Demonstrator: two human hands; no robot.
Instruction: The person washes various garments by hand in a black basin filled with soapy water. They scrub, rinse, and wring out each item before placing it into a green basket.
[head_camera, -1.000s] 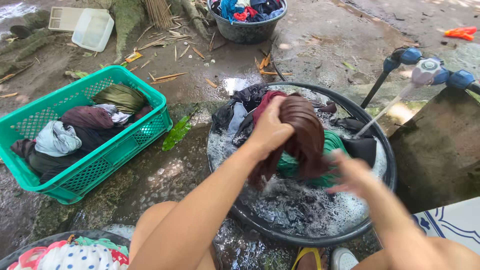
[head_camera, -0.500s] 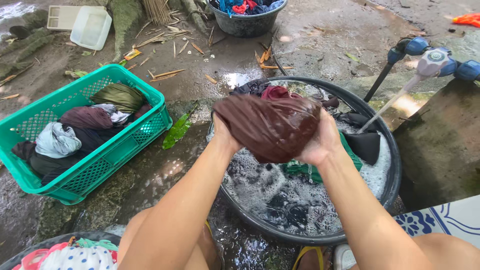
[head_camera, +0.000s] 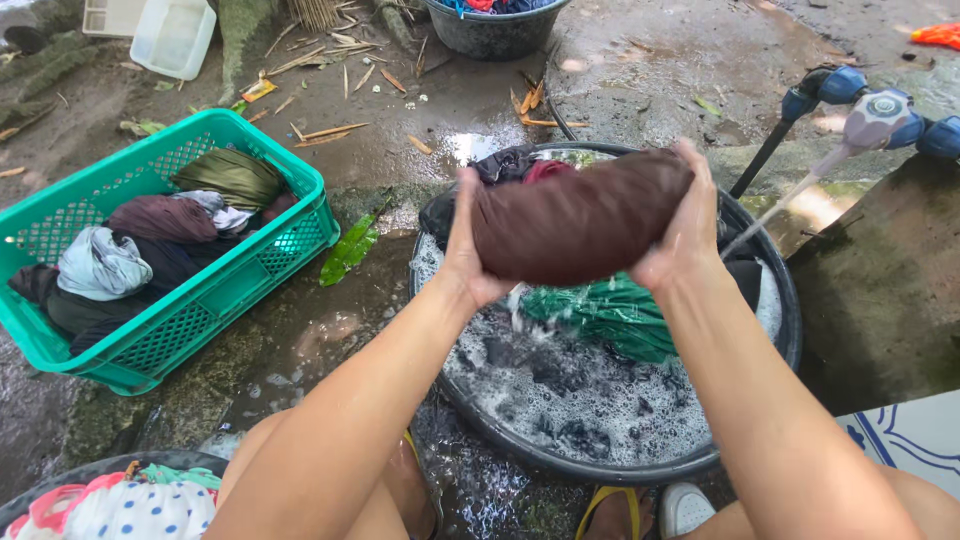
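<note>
Squeezing a bunched brown garment (head_camera: 580, 225) from both ends, the left hand (head_camera: 465, 250) and right hand (head_camera: 685, 235) each keep a closed grip on it, fingers wrapped tight. The bundle hangs between the two grips, raised over a black washing tub (head_camera: 770, 300) of grey suds. Directly under the grips lies a wet green cloth (head_camera: 605, 315), water dripping onto it. Well out beyond the left grip sits a green basket (head_camera: 250, 290) of wrung clothes; beyond the right grip stand blue taps (head_camera: 880, 105).
</note>
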